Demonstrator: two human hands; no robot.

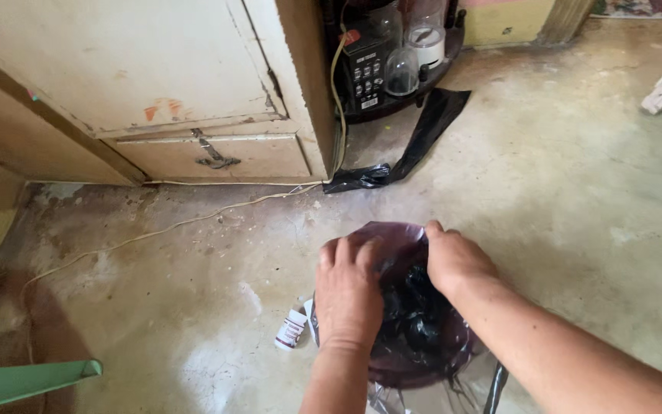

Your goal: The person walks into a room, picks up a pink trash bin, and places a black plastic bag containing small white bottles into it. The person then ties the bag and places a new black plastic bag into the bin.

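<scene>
A dark purple bin (392,234) stands on the concrete floor low in the middle of the head view, with crumpled black plastic bag (415,318) inside it. My left hand (346,287) grips the bin's left rim with fingers curled over the edge. At the far right rim my right hand (453,261) presses down, its fingers closed on the black plastic. Both forearms reach in from the bottom of the view.
A small white bottle (291,330) lies on the floor left of the bin. Another black bag (411,149) trails beside a cream cabinet (208,146). A pale cord (155,230) runs over the floor. A shelf with a blender (404,57) stands behind; a green edge (32,379) is at bottom left.
</scene>
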